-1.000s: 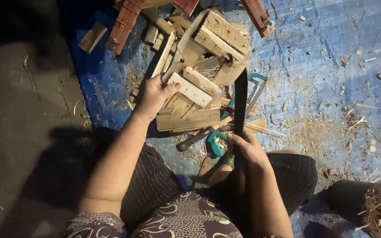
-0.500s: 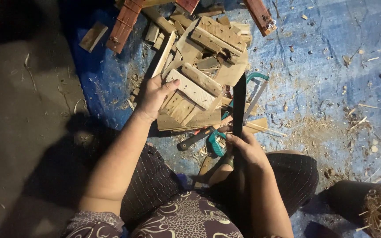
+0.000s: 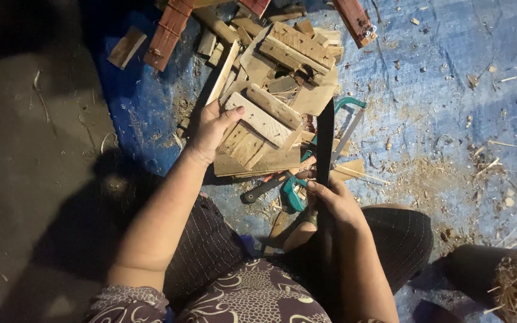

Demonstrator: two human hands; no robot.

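**Hands at a heap of wood scraps**

Head view: the left hand [image 3: 210, 128] lies on a pale plank [image 3: 257, 118] atop the wood pile [image 3: 282, 66], fingers curled over the plank's left end. The right hand [image 3: 333, 200] is closed round a long dark blade [image 3: 325, 140], held upright beside the pile. Both sit on a blue tarp [image 3: 438, 90], near its left edge; a teal saw [image 3: 345, 113] lies just behind the blade.

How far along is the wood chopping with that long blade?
Done: shavings litter the blue tarp. In hand: the left hand grips a pale board on the scrap pile; the right hand holds a long dark blade upright. Left: most of the pile looks whole.
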